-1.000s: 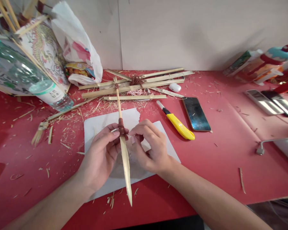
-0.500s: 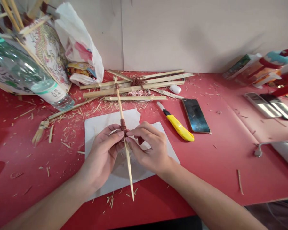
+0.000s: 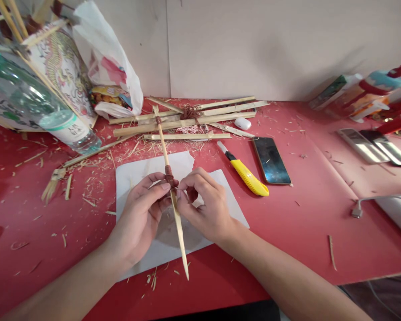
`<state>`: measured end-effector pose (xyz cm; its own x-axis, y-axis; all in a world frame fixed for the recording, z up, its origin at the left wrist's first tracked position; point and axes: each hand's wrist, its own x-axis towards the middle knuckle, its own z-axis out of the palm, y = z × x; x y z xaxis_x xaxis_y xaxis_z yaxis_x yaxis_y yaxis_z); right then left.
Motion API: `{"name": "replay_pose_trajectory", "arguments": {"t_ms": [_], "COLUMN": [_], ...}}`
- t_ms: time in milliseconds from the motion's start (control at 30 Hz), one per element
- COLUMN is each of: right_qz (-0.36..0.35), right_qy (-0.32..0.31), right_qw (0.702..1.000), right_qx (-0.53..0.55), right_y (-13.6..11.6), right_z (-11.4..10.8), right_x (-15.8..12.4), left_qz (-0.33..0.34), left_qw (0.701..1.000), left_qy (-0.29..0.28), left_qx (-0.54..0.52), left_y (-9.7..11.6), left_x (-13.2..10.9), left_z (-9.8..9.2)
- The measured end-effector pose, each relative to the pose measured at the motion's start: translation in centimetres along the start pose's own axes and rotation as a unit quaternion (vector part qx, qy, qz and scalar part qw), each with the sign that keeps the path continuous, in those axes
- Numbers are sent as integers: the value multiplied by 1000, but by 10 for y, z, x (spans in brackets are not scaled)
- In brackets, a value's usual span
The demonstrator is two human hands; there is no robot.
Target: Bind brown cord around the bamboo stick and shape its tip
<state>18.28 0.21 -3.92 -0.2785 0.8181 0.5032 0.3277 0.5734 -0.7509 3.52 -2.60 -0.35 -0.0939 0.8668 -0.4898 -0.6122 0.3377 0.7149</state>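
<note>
A slim pale bamboo stick [image 3: 178, 227] with a pointed near end runs away from me above a white sheet of paper [image 3: 133, 258]. Brown cord [image 3: 169, 173] is wound round its middle, and a smaller brown binding sits close to its far end. My left hand [image 3: 143, 209] grips the stick at the cord wrapping, thumb on top. Just right of the wrapping, my right hand [image 3: 203, 200] is closed in a pinch, thumb against forefinger; it seems to hold the cord's loose end, though the fingers mostly hide it.
Beyond the paper lie several bamboo strips [image 3: 187, 122] among shavings. A yellow utility knife [image 3: 249, 177] and a phone [image 3: 272, 160] lie to the right. A plastic bottle [image 3: 67, 127], a brush [image 3: 53, 183] and a white bag [image 3: 100, 49] are at left. A cable plug [image 3: 357, 210] rests far right.
My right fingers have drawn slightly away from the wrapping and curled tighter. The stick's far end has shifted a little left; my left hand keeps its grip.
</note>
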Motion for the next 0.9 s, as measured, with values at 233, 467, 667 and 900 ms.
{"name": "replay_pose_trajectory", "arguments": {"t_ms": [233,467,667,900], "right_qz": [-20,-28,-7,-10], "right_qy": [5,11,-3,-6], "right_qw": [1000,1000,1000,999], "right_qx": [19,9,-10,-35], "right_y": [1,5,4,3], "right_z": [-3,-1,0,1], "right_x": [-1,-2,-1,-1], "left_qz": [1,6,9,7], "left_qw": [1000,1000,1000,1000], "left_qy": [-3,-13,-24,-16], "left_qx": [-3,4,9,4], "left_y": [0,-2,-4,-3], "left_x": [1,5,6,6], "left_z": [0,-1,-3,-4]}}
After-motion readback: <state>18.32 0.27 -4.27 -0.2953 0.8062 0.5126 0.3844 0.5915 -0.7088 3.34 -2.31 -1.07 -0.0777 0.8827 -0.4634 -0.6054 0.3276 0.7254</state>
